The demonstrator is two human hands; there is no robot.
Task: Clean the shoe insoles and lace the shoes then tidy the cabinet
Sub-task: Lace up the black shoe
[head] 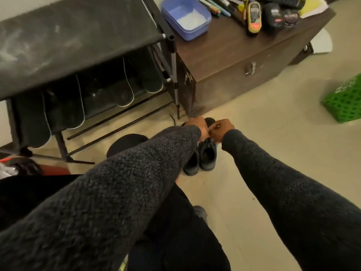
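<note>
Two black shoes stand side by side on the tiled floor in front of me: the right shoe and the left shoe, partly behind my left sleeve. My left hand and my right hand meet over the front part of the right shoe, fingers curled as if pinching its lace; the lace itself is hidden between them. A loose black lace end lies on the floor beside my left hand. Several dark insoles hang from the black shoe rack.
A dark wooden cabinet at the right of the rack carries a blue tub, pens, brushes and polish tins. A green crate stands at far right. A round black stool sits near my knees.
</note>
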